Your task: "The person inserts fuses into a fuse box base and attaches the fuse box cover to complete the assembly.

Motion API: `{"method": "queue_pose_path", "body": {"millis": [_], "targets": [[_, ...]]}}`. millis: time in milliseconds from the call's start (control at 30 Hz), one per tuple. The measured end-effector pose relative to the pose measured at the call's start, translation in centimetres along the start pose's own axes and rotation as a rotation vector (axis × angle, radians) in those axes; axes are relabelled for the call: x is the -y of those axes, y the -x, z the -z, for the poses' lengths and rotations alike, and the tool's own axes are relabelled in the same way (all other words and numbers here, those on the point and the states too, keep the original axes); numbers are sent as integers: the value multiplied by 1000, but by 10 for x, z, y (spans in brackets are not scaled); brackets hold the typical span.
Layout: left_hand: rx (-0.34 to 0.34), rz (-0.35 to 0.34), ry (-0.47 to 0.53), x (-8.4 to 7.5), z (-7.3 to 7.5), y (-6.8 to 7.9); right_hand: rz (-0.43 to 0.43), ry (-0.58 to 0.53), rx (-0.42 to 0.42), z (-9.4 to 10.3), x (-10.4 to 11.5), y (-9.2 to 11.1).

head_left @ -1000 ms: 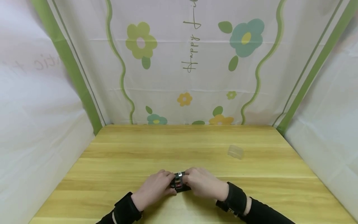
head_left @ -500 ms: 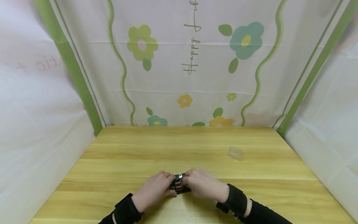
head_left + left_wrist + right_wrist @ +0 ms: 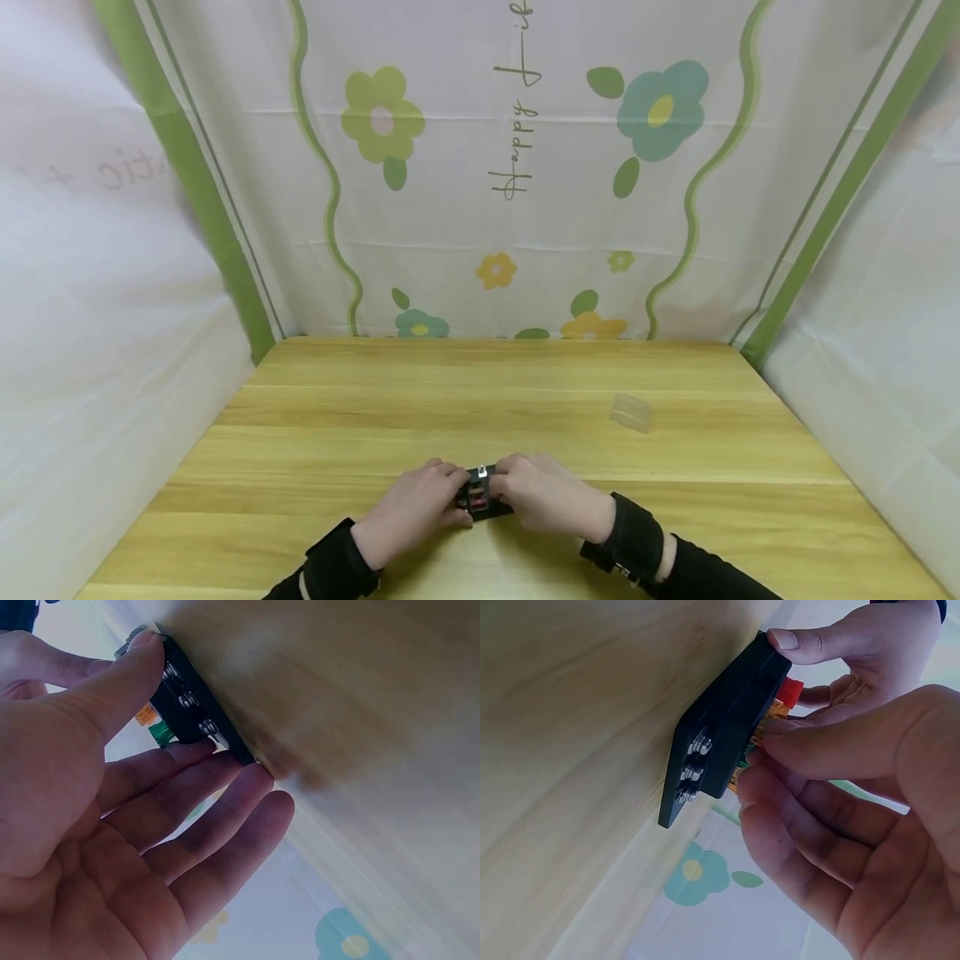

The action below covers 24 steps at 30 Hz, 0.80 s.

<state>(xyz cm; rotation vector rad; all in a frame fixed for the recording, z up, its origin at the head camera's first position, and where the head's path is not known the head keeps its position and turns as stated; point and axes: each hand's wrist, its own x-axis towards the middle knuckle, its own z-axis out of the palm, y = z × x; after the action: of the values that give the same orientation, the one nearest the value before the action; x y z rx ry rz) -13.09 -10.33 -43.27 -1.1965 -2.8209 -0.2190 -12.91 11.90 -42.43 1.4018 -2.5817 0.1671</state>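
A black fuse block with rows of metal screw terminals lies on the wooden table between both hands. My left hand grips its left end, thumb on the near edge and fingertips at the far edge. In the right wrist view, a red blade fuse and an orange blade fuse stick out of the block's top. A green fuse shows in the left wrist view. My right hand pinches an orange blade fuse at the block with thumb and index finger; the fingertips mostly hide it.
A clear plastic cover lies farther back on the table, right of the hands. A white cloth with printed flowers hangs behind the table, and white cloth walls stand at both sides.
The head view has tilted slightly, so the scene sits a little lower in it. Both hands keep their places on the fuse block.
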Motion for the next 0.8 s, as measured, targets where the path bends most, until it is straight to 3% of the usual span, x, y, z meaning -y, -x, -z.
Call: {"method": "queue_pose_path", "body": {"millis": [267,500,800], "targets": [[-2,-4,-8,1,-1,0,5,5,-6,3,-2,3],[-7,-8,-24,1,-2,1,-4,-64,-153,14,-20,15],[8,0,-28,0,-1,2,-188,47,-260,28,-70,55]]}}
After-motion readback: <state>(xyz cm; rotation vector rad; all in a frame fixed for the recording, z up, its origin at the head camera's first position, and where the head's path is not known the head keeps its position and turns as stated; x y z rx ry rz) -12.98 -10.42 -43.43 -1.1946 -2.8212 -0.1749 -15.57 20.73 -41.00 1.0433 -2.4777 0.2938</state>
